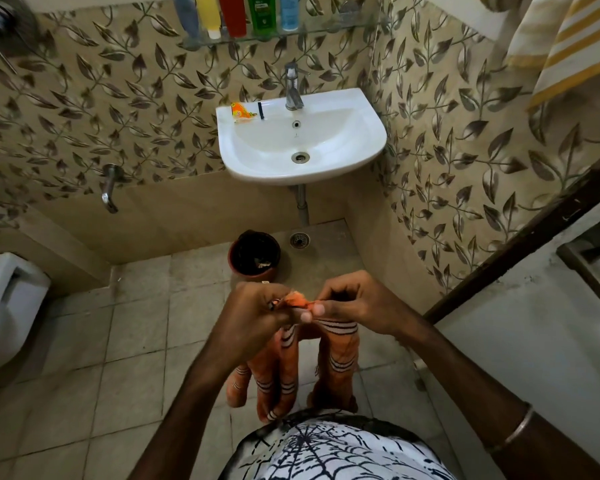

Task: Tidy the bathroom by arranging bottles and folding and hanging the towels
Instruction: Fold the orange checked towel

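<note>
An orange towel (336, 362) with white and dark stripes hangs in front of me in bunched folds. My left hand (257, 310) and my right hand (350, 301) pinch its top edge close together, fingers almost touching. Several bottles (234, 13) in grey, yellow, red, green and blue stand in a row on the glass shelf (326, 31) above the sink. A yellow and white striped towel (565, 39) hangs at the top right.
A white sink (368, 147) with a tap (293, 88) is on the far wall; an orange packet (241, 112) lies on its rim. A brown bin (255, 256) stands on the tiled floor below. A toilet (4, 306) is at the left, a door frame (520, 237) at the right.
</note>
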Demonstrator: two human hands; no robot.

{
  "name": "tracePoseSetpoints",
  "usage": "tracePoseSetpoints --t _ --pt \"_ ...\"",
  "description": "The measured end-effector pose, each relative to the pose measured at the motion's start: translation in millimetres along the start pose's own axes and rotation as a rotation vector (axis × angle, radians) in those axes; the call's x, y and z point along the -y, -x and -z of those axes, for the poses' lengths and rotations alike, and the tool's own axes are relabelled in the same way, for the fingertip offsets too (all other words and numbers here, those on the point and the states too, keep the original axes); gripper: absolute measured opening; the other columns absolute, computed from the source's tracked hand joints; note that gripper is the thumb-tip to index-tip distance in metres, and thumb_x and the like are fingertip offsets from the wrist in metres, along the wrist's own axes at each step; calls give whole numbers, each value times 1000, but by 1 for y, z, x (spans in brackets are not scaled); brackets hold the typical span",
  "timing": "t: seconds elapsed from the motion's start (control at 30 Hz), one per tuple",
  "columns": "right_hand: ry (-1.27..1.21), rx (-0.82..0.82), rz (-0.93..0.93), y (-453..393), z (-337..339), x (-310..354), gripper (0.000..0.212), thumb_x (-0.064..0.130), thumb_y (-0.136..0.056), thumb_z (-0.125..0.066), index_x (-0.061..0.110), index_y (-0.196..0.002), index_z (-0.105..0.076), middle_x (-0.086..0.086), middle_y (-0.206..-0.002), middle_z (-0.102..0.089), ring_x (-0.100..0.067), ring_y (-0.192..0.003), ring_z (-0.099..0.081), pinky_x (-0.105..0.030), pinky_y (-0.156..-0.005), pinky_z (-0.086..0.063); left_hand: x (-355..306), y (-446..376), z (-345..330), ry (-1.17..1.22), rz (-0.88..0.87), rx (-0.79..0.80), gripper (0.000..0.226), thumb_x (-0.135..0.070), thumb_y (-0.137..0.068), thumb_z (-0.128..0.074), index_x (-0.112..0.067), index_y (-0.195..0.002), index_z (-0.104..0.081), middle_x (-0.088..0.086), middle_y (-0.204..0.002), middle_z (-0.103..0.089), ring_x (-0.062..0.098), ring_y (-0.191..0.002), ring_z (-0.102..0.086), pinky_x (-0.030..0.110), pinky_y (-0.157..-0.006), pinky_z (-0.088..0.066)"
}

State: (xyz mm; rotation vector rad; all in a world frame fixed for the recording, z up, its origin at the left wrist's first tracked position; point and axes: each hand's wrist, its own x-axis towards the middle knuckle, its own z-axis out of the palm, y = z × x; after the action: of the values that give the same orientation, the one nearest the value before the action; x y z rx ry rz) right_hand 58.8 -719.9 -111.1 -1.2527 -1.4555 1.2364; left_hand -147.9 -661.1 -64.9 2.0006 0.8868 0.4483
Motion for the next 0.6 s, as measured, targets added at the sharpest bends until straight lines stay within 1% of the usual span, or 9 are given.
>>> tracePoseSetpoints --t 0.1,0.2,0.3,0.37,0.43,0.5,0.53,0.57,0.6 --pt "33 48 -65 4 4 -7 37 44 -82 -73 7 -83 -71 -20 -78 -65 -40 -72 -61 -40 -63 -47 3 -1 6 -37 -57 -54 9 -14 -75 -83 -21 -76 -77 -9 -69 -72 5 -68 -68 15 -58 -50" --pt "46 66 -115 10 10 -13 43 46 -82 -72 3 -78 -68 -24 -76 -64 -41 -69 -61 -36 -61 -45 7 -1 14 -21 -56 -115 16 -11 -74 -84 -23 -70 -74 -12 -68 -71 6 -67 -68 12 -59 -48" --pt "10 42 -121 14 15 -19 37 43 -82 -72 6 -77 -71 -20 -75 -67 -33 -70 -64 -35 -63 -49 12 0 25 19 -16 -180 18 -7 -73 -84 -22 -69 -73 -13 -67 -70 5 -65 -67 12 -59 -47" --pt "12 27 -105 15 16 -21 33 42 -84 -72 10 -78 -73 -20 -77 -68 -32 -70 -64 -36 -64 -49 14 1 30 22 4 -219 17 -7 -72 -84 -21 -70 -75 -15 -66 -71 4 -64 -68 11 -60 -47" --pt "9 4 -82 16 15 -19 22 41 -84 -71 20 -78 -75 -14 -79 -71 -26 -73 -67 -33 -65 -52 18 0 32 14 33 -251 13 -8 -72 -85 -19 -73 -77 -14 -67 -73 4 -65 -69 12 -61 -48" --pt "10 -24 -53 15 12 -16 13 40 -83 -72 28 -79 -76 -9 -80 -73 -26 -75 -69 -35 -65 -53 23 -1 30 14 92 -268 16 -8 -73 -84 -21 -74 -77 -14 -66 -72 4 -66 -69 13 -63 -48" --pt "10 -36 -43 14 10 -14 11 39 -83 -72 30 -78 -76 -8 -79 -73 -26 -74 -69 -37 -65 -53 23 -2 28 26 132 -262 18 -8 -73 -84 -23 -79 -77 -14 -70 -73 4 -71 -70 16 -65 -51" --pt "7 -44 -35 13 9 -13 9 38 -83 -73 31 -78 -75 -4 -77 -72 -23 -73 -69 -35 -64 -52 23 -2 25 35 166 -243 24 -9 -73 -84 -24 -90 -77 -15 -81 -74 5 -80 -71 21 -69 -55" --pt "5 -43 -25 12 7 -10 8 37 -83 -73 32 -78 -75 -1 -75 -72 -18 -71 -68 -30 -64 -51 22 -2 22 31 184 -208 35 -12 -73 -85 -25 -105 -75 -15 -98 -73 6 -91 -71 26 -74 -58"
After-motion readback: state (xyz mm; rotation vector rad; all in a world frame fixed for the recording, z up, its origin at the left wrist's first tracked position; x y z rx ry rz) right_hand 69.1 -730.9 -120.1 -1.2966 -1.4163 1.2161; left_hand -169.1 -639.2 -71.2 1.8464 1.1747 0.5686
